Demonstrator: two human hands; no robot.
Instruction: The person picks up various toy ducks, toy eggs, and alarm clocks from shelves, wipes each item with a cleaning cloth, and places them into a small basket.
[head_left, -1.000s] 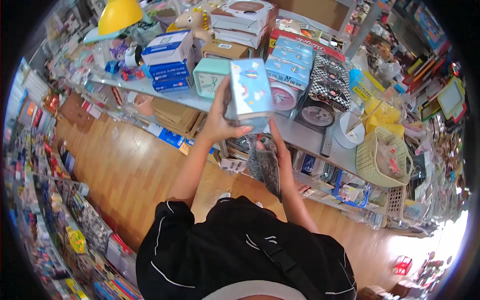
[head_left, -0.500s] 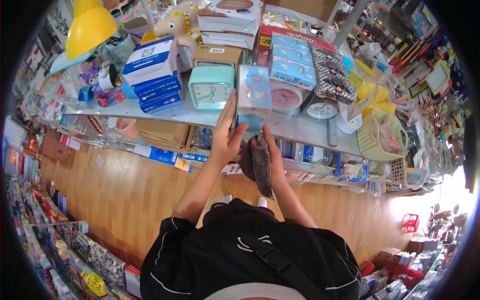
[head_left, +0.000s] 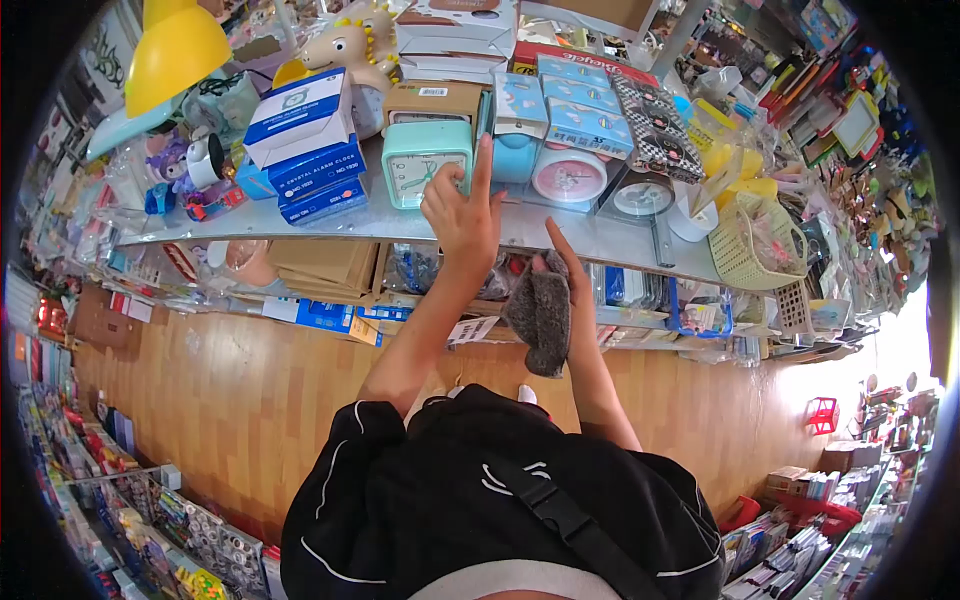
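My left hand (head_left: 466, 215) is raised in front of the mint-green alarm clock (head_left: 428, 165), its index finger stretched up and other fingers partly curled, holding nothing. A grey cloth (head_left: 541, 312) hangs from my right hand (head_left: 572, 277), below the shelf's front edge. Just beyond my hands, a light-blue box with a blue clock (head_left: 514, 158) stands on the shelf (head_left: 540, 222). To its right is a pink round clock (head_left: 569, 177) under light-blue boxes (head_left: 585, 120). A dark round clock (head_left: 643, 197) sits farther right.
Blue-and-white clock boxes (head_left: 305, 140) are stacked on the left, near a yellow lamp (head_left: 178, 55) and a dinosaur figure (head_left: 350, 48). A cream basket (head_left: 757, 243) stands at the right end. Cardboard pieces (head_left: 325, 265) lie on the lower shelf.
The light-blue box has moved from between my hands back onto the shelf. My left hand has let go of it. My right hand, with the cloth, has shifted right.
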